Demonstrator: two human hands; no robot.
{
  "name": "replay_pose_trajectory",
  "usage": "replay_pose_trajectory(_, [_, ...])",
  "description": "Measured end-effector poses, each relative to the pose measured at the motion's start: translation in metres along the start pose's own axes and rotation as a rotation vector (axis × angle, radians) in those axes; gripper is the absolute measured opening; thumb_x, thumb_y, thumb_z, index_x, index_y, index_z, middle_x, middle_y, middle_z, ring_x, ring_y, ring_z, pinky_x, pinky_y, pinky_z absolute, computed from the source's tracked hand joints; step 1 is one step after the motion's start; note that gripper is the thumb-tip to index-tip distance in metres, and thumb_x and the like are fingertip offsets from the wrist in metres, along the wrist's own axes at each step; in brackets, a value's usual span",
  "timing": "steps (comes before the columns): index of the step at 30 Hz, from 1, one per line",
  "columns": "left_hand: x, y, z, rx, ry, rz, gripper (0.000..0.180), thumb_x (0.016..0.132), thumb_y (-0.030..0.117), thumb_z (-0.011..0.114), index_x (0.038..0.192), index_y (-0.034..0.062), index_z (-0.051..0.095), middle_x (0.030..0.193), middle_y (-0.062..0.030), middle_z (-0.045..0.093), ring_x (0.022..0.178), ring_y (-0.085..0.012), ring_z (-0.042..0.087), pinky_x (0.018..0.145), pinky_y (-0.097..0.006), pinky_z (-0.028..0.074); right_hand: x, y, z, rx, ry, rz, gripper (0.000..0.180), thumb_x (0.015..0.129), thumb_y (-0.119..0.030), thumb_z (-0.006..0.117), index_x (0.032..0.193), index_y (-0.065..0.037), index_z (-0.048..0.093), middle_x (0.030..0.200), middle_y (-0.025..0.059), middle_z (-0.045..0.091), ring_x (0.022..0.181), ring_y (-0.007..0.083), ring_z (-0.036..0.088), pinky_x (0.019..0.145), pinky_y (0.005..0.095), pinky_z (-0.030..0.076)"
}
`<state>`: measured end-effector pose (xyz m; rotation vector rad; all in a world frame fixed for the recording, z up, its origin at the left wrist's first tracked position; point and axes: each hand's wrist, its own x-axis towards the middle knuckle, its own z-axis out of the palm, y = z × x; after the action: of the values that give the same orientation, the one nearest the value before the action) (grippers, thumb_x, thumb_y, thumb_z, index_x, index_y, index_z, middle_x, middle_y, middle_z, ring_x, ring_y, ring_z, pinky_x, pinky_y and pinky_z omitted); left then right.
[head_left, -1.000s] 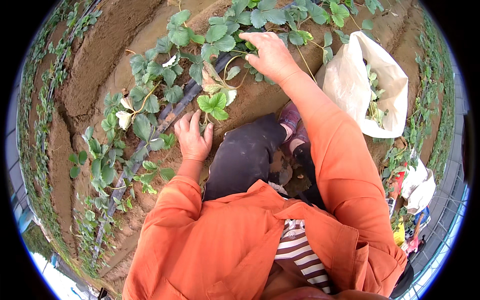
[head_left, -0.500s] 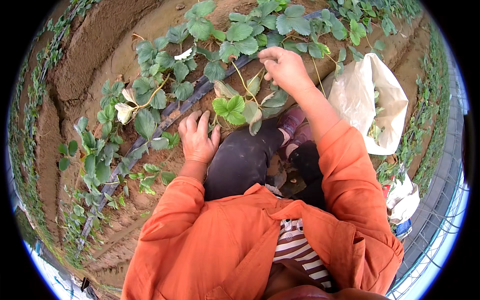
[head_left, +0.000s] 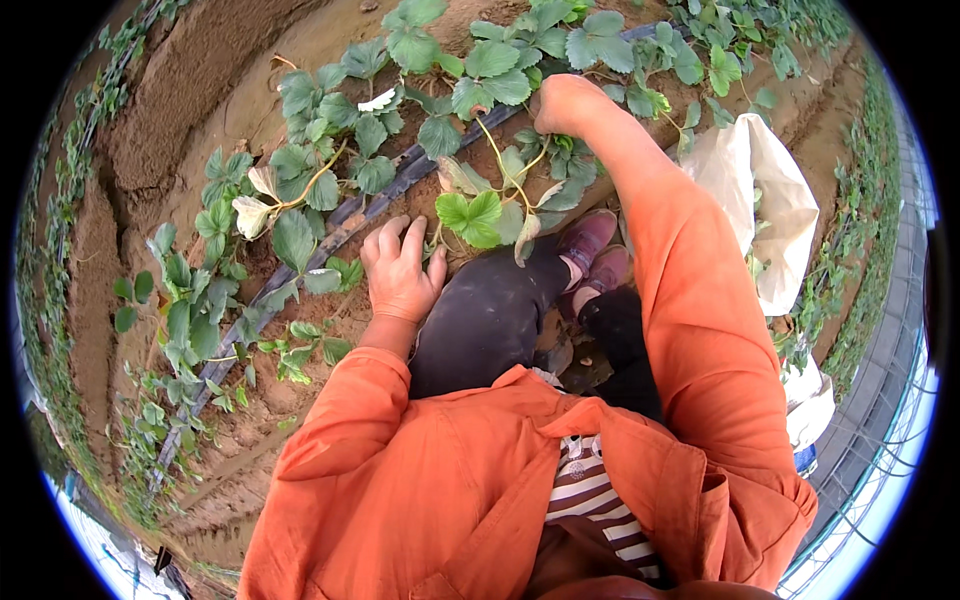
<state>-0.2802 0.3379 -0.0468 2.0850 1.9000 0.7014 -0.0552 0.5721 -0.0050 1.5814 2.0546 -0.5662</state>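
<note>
My left hand point(head_left: 402, 275) rests on the soil beside the near edge of the strawberry row, fingers spread and holding nothing. Just right of it, a strawberry runner with bright green leaves point(head_left: 470, 218) and some pale, dried leaves point(head_left: 527, 235) lies over the bed by my knee. My right hand point(head_left: 570, 105) reaches in among the strawberry leaves at the far side of a black drip strip point(head_left: 410, 172). Its fingers are curled down and closed; their tips, and whatever they hold, are hidden.
A whitish sack point(head_left: 775, 200) with some leaves inside stands at the right, and another white bag point(head_left: 808, 405) lies nearer to me. My knee point(head_left: 480, 315) and pink shoes point(head_left: 590, 240) are close to the plants. Wire mesh point(head_left: 880, 420) runs along the right edge.
My right hand has moved slightly farther away, and its fingers have curled down into the leaves. My left hand stays nearly in place.
</note>
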Motion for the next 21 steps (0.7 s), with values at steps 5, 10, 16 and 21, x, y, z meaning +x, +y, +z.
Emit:
replay_pose_trajectory(5, [-0.001, -0.001, -0.001, 0.014, -0.005, -0.005, 0.044, 0.071, 0.022, 0.069, 0.112, 0.0076, 0.059, 0.113, -0.0114, 0.050, 0.105, -0.0327, 0.044, 0.092, -0.042, 0.037, -0.001, 0.005, -0.004, 0.215, -0.008, -0.126, 0.029, 0.068, -0.023, 0.068, 0.093, -0.008, 0.071, 0.095, 0.0163, 0.067, 0.089, 0.0335, 0.063, 0.081, 0.0393, 0.050])
replay_pose_trajectory(10, [0.000, 0.000, -0.001, 0.018, -0.005, -0.004, 0.045, 0.071, 0.022, 0.069, 0.112, 0.0076, 0.059, 0.113, -0.0110, 0.050, 0.106, -0.0323, 0.044, 0.092, -0.042, 0.037, -0.003, -0.003, -0.002, 0.000, 0.151, -0.019, 0.025, 0.074, -0.026, 0.067, 0.092, -0.010, 0.072, 0.094, 0.0145, 0.067, 0.089, 0.0331, 0.063, 0.079, 0.0407, 0.050])
replay_pose_trajectory(16, [-0.001, 0.000, 0.000, 0.023, 0.002, -0.007, 0.045, 0.071, 0.022, 0.069, 0.113, 0.0079, 0.059, 0.113, -0.0105, 0.050, 0.106, -0.0320, 0.044, 0.092, -0.042, 0.038, -0.012, 0.035, 0.013, 0.320, 0.468, 0.027, 0.020, 0.074, -0.025, 0.066, 0.088, -0.011, 0.072, 0.087, 0.0139, 0.068, 0.084, 0.0320, 0.064, 0.079, 0.0401, 0.049])
replay_pose_trajectory(21, [0.000, 0.000, -0.001, 0.025, -0.006, -0.010, 0.045, 0.071, 0.022, 0.069, 0.113, 0.0082, 0.059, 0.113, -0.0102, 0.050, 0.106, -0.0319, 0.044, 0.092, -0.042, 0.038, -0.012, 0.021, 0.000, 0.383, 0.215, -0.289, 0.025, 0.068, -0.020, 0.067, 0.090, -0.010, 0.071, 0.083, 0.0148, 0.068, 0.079, 0.0297, 0.064, 0.073, 0.0359, 0.050])
